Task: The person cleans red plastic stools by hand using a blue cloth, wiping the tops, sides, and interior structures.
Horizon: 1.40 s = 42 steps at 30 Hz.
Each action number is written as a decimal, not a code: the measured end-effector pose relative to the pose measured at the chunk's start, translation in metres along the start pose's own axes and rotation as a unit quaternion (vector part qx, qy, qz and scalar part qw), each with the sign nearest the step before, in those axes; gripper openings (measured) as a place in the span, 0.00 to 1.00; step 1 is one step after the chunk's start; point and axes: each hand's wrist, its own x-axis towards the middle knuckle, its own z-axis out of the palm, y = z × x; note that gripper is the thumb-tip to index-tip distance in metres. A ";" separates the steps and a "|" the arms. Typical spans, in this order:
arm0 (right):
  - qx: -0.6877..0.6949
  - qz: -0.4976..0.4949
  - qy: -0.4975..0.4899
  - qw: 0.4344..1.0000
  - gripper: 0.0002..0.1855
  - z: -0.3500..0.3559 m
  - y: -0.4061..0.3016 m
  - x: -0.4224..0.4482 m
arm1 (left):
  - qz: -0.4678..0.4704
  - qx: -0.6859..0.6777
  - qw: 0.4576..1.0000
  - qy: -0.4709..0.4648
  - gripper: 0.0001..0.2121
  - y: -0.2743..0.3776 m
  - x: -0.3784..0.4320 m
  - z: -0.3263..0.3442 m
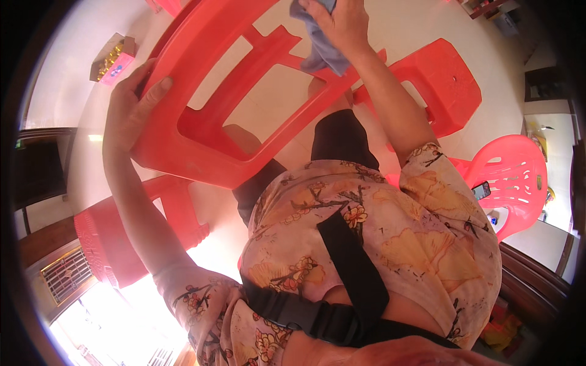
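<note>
A red plastic stool (197, 167) is held tilted in front of my body, above my knees, with its open side frames facing up at me. My left hand (130, 107) grips its outer edge, thumb on the near face and fingers around the far side. In my right hand (345, 27) is a bunched blue-grey cloth (324, 50), hanging down over the stool's far rails. Whether the cloth presses on the plastic there cannot be told. The stool's upper end runs out of the top of the picture.
Another red stool (442, 87) lies to the right, and one more (103, 247) stands at left. A red plastic chair (517, 183) at right holds a phone (480, 190). On the tiled floor at upper left sits an open box (114, 61) with gold-coloured items.
</note>
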 end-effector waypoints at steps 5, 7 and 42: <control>-0.019 0.012 -0.027 0.999 0.41 -0.018 0.021 -0.072 | 0.001 0.037 0.999 0.015 0.33 0.000 0.009 0.001; -0.093 0.059 -0.086 0.990 0.39 -0.029 0.035 -0.101 | 0.003 0.046 0.999 0.014 0.33 0.005 0.011 0.003; 0.113 -0.187 -0.228 0.949 0.29 0.019 -0.163 -0.189 | 0.025 0.059 0.998 0.015 0.30 -0.004 0.027 -0.006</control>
